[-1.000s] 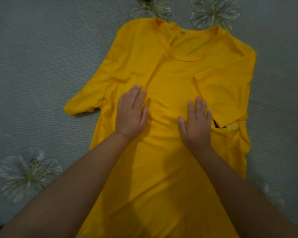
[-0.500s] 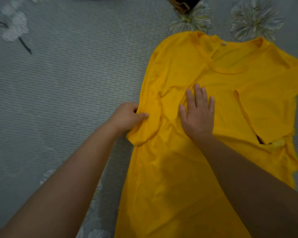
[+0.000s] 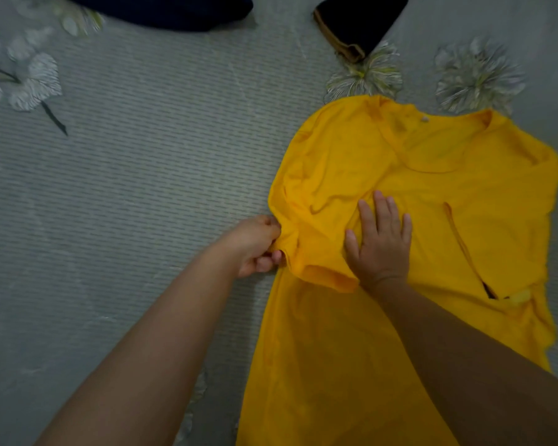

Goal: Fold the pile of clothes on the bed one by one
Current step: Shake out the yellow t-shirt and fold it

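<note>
While your left hand (image 3: 259, 245) pinches the left edge of the yellow T-shirt (image 3: 351, 349), your right hand (image 3: 380, 244) lies flat on the shirt's chest with its fingers straight and slightly spread, pressing the fabric down. The left hand's fingers are curled round a bunch of cloth where the left sleeve (image 3: 316, 239) meets the body, and that sleeve is folded inward over the front, its open cuff lying just below and left of your right hand. The shirt sits in the right half of the frame, spread on the bed (image 3: 149, 194), with its neckline (image 3: 432, 156) towards the upper right and its hem running off the bottom edge. The right sleeve (image 3: 503, 226) is also folded in across the front, its edge showing as a diagonal seam to the right of your right hand; a small dark gap and a pale yellow tag show near its lower end. The bed cover is grey with a ribbed weave and printed pale flowers (image 3: 364, 75), two of which lie just above the shirt's collar. At the top middle of the frame a dark garment with a tan band (image 3: 358, 24) rests on the bed, well apart from the shirt, and a dark blue cloth (image 3: 161, 11) lies at the top left, cut off by the frame edge. Both your forearms reach in from the bottom of the frame.
</note>
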{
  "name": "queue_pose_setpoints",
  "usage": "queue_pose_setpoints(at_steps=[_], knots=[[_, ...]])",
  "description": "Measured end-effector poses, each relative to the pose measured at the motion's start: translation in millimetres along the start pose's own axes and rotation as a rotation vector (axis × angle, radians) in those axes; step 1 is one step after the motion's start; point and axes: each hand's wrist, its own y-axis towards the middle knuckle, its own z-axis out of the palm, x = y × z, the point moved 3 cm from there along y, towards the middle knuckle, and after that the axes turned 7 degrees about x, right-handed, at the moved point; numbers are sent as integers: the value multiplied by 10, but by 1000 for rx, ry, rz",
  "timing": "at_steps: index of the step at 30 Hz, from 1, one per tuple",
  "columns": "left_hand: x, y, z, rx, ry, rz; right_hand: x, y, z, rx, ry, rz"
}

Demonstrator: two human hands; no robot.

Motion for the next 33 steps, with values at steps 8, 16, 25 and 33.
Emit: queue_pose_setpoints(at_steps=[8,16,25,33], knots=[[-100,-53,-109,-133,1,164,-54,-12,56,57,10,-33],[-36,43,149,-498,451,374,-40,-15,44,33,50,-54],[-178,134,154,-686,342,447,-73,-43,32,-2,237,-39],[-400,226,128,-777,346,305,-577,-230,-137,-20,270,-67]])
